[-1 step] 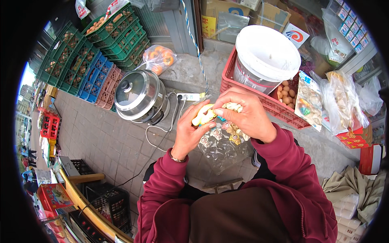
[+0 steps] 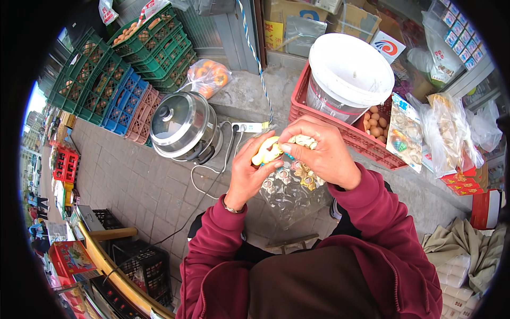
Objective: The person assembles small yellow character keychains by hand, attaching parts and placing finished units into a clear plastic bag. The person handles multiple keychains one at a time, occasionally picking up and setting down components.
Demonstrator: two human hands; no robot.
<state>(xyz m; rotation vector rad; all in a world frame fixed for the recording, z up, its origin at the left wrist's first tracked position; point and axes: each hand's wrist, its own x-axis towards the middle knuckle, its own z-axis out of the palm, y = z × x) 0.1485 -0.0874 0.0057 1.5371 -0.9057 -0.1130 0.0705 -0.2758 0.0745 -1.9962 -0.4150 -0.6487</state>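
In front of my body, my left hand (image 2: 247, 169) is closed round a small yellow figurine (image 2: 267, 151), thumb below and fingers behind. Close against it, my right hand (image 2: 321, 151) is pinched, thumb against bent fingers; what lies between the fingertips is hidden. Cream-coloured pieces (image 2: 303, 140) show behind the right fingers. Below both hands hangs a clear plastic sheet or tray (image 2: 289, 204). Several small moulded figures lie at its upper part, among them a gold-brown one (image 2: 307, 182) and a whitish one (image 2: 269, 184).
A lidded steel pot (image 2: 178, 125) stands left, beside a white power strip (image 2: 251, 127) and trailing cables. Egg crates (image 2: 159, 50) are stacked behind it. At right, a red crate (image 2: 298, 101) holds a white bucket (image 2: 350, 69) and eggs (image 2: 375, 125). A wooden-edged stand (image 2: 125, 271) is lower left.
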